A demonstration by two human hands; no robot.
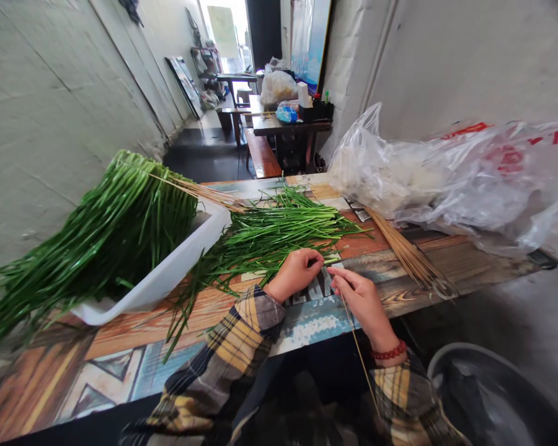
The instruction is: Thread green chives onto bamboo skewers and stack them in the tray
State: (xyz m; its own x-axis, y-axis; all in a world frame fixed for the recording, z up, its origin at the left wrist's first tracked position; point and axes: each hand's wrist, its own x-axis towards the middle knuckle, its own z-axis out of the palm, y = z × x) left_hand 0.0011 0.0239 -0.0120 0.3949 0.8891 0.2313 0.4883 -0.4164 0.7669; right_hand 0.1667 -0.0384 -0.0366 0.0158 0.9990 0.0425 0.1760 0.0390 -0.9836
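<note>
My left hand [299, 272] is closed in a pinch around a few chives, whose pale ends poke out past the fingertips. My right hand [361, 303] grips a thin bamboo skewer [359, 353], which slants down toward my lap. Fingertips of both hands nearly meet at the chive ends. Just beyond them, a loose pile of green chives [283, 229] lies across the table. To the left, a white plastic tray [167, 279] carries a thick stack of chives [134, 217] threaded on skewers, with the bare skewer ends [209, 192] sticking out to the right.
A bundle of bamboo skewers [400, 244] lies on the wood-patterned table [204, 319] at right. Behind it are clear plastic bags [446, 173]. A grey bin [488, 384] stands below the right edge. Farther off is another table [272, 127] with bags and a bench [263, 155].
</note>
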